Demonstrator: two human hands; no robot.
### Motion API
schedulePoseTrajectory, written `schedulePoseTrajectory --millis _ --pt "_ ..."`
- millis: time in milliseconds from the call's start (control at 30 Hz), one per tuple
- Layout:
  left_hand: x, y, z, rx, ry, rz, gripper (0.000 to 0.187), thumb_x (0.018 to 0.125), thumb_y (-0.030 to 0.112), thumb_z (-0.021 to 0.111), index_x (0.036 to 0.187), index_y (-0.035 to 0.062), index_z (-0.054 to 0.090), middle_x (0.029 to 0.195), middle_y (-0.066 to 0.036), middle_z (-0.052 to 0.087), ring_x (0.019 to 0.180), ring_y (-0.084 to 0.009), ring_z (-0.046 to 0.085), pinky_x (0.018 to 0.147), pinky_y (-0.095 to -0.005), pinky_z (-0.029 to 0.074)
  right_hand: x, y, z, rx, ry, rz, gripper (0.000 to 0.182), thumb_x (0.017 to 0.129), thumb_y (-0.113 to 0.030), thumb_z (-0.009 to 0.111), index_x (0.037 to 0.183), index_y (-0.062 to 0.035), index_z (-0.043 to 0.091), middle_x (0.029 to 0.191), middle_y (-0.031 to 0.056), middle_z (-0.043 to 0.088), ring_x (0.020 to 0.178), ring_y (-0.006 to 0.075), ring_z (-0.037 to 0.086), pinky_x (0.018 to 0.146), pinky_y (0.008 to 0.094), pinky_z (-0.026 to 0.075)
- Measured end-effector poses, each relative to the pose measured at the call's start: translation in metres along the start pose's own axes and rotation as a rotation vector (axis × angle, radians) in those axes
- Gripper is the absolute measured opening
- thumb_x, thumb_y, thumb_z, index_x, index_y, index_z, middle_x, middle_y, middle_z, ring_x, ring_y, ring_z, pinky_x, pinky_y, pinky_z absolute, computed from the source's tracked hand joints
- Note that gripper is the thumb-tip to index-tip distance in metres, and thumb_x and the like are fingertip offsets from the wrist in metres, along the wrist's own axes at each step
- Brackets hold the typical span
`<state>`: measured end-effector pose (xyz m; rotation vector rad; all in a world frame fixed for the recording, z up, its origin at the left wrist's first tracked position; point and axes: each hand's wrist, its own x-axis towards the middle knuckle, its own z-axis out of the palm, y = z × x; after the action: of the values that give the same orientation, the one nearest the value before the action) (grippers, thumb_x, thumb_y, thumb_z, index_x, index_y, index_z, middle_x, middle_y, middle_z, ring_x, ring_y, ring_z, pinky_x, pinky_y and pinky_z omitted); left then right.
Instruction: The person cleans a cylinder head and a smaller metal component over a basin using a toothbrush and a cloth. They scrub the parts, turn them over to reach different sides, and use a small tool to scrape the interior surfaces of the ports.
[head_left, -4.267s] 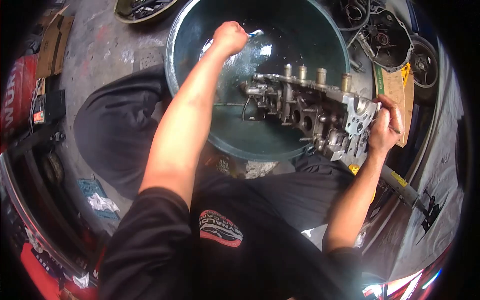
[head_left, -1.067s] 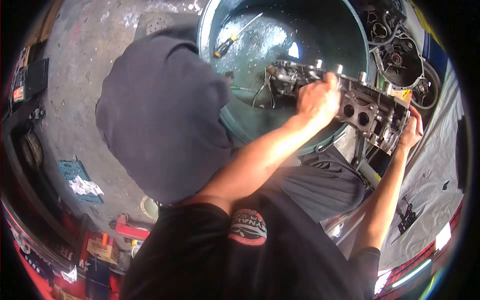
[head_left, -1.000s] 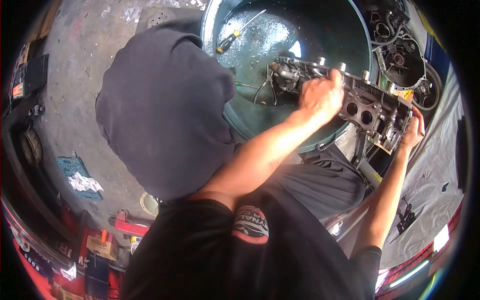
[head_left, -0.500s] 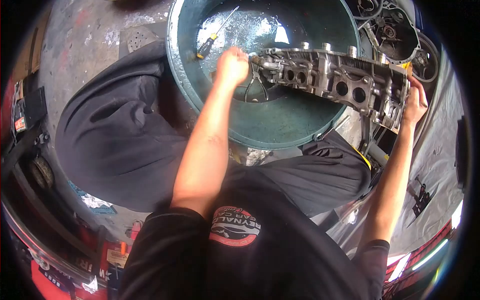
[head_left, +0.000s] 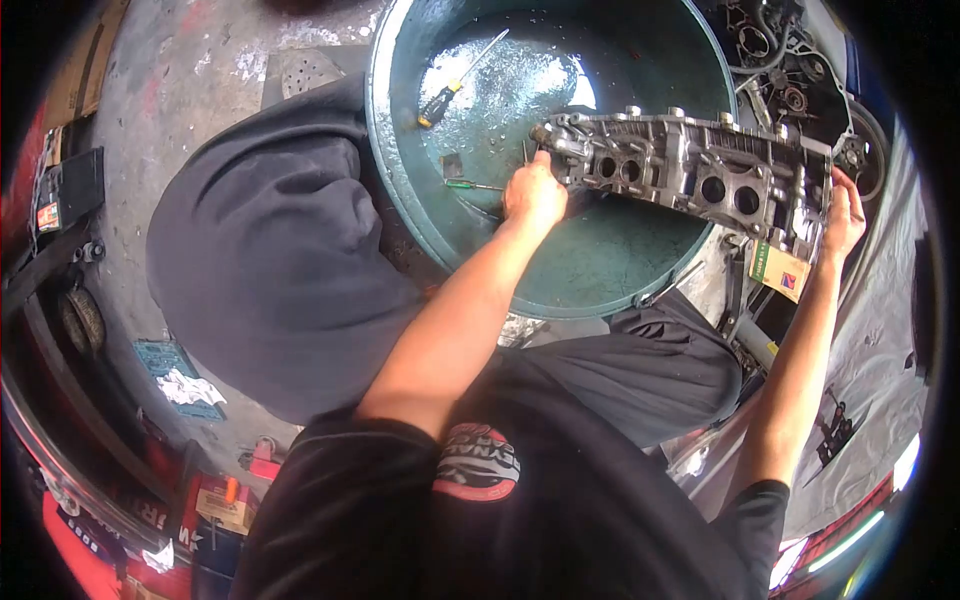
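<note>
A grey metal engine cylinder head (head_left: 690, 170) lies slanted across the right part of a round green tub (head_left: 400, 190). My left hand (head_left: 535, 194) is closed at its left end, by a short pipe stub. At the right end, my right hand (head_left: 846, 215) grips the edge with its fingers. Inside the tub are a yellow-and-black screwdriver (head_left: 438, 105) and a small green-handled screwdriver (head_left: 462, 184), just left of my left hand. A small box (head_left: 778, 268) shows under the right end of the cylinder head.
Metal engine covers and round parts (head_left: 790, 95) lie at the upper right. A grey sheet (head_left: 870, 330) covers the right side. On the floor at left is a blue tray (head_left: 165, 365) with white tissue (head_left: 190, 388).
My left hand has moved right and down against the cylinder head's end. The pliers seen before are now hidden, and the green-handled screwdriver shows. The whole view has shifted slightly.
</note>
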<state>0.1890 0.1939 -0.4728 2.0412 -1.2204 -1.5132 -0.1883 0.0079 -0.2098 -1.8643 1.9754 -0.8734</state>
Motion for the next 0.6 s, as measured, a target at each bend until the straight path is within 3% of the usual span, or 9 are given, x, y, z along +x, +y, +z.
schedulePoseTrajectory --millis 67,133,267,333,400,500,600 --pt "-0.008 0.017 -0.021 0.036 0.031 -0.016 0.025 0.082 0.012 0.058 0.106 0.0048 0.059 0.092 -0.025 0.068 0.092 -0.0433 0.066 0.081 -0.0521 0.052 -0.005 -0.006 0.002 0.069 0.012 0.058 0.03 0.09 -0.01 0.053 0.113 0.0008 0.07 0.102 0.0066 0.071 0.084 0.0113 0.064 0.075 0.025 0.051" --pt "0.006 0.003 -0.017 0.047 0.09 0.009 0.02 0.083 0.012 0.056 0.101 0.0051 0.06 0.09 -0.025 0.067 0.09 -0.0443 0.065 0.078 -0.0524 0.05 -0.015 -0.011 0.005 0.102 0.041 0.036 0.029 0.09 -0.009 0.053 0.112 0.0011 0.07 0.101 0.0063 0.071 0.082 0.0112 0.063 0.075 0.0241 0.051" --pt "0.021 0.005 -0.02 -0.029 0.101 -0.039 0.016 0.084 0.014 0.055 0.096 0.0041 0.06 0.096 -0.024 0.067 0.093 -0.0451 0.064 0.079 -0.0533 0.05 -0.032 -0.003 -0.002 0.053 0.053 -0.001 0.028 0.09 -0.007 0.052 0.11 0.0017 0.07 0.104 0.0065 0.07 0.088 0.0111 0.062 0.079 0.0233 0.048" --pt "0.003 0.01 -0.015 -0.088 0.099 -0.076 0.013 0.084 0.011 0.054 0.095 0.0049 0.058 0.093 -0.025 0.067 0.093 -0.046 0.063 0.078 -0.0541 0.048 -0.044 -0.007 -0.004 0.088 0.053 0.017 0.029 0.091 -0.007 0.051 0.112 0.0027 0.069 0.105 0.0073 0.069 0.091 0.0122 0.062 0.082 0.0236 0.047" --pt "0.017 -0.001 -0.005 -0.086 0.172 0.023 0.013 0.084 0.015 0.06 0.093 0.0059 0.06 0.086 -0.025 0.068 0.086 -0.0458 0.066 0.077 -0.0555 0.051 -0.049 0.002 -0.01 0.033 0.028 0.003 0.03 0.091 -0.007 0.05 0.114 0.0037 0.067 0.105 0.0081 0.069 0.092 0.0135 0.062 0.084 0.0252 0.048" --pt "0.05 -0.01 -0.003 -0.207 0.172 -0.002 0.013 0.082 0.016 0.062 0.089 0.0051 0.06 0.087 -0.022 0.069 0.087 -0.0427 0.067 0.075 -0.053 0.051 -0.064 0.021 -0.013 0.072 0.06 0.024 0.03 0.092 -0.008 0.048 0.113 0.0044 0.067 0.104 0.0078 0.069 0.093 0.0139 0.062 0.085 0.0262 0.048" --pt "0.04 -0.015 -0.005 -0.3 0.141 0.058 0.013 0.082 0.016 0.061 0.09 0.006 0.062 0.087 -0.022 0.069 0.088 -0.0422 0.067 0.076 -0.0518 0.051 -0.077 0.025 -0.023 -0.159 0.114 0.016 0.029 0.094 -0.009 0.048 0.111 0.0046 0.067 0.104 0.007 0.069 0.093 0.0143 0.062 0.086 0.0272 0.048"
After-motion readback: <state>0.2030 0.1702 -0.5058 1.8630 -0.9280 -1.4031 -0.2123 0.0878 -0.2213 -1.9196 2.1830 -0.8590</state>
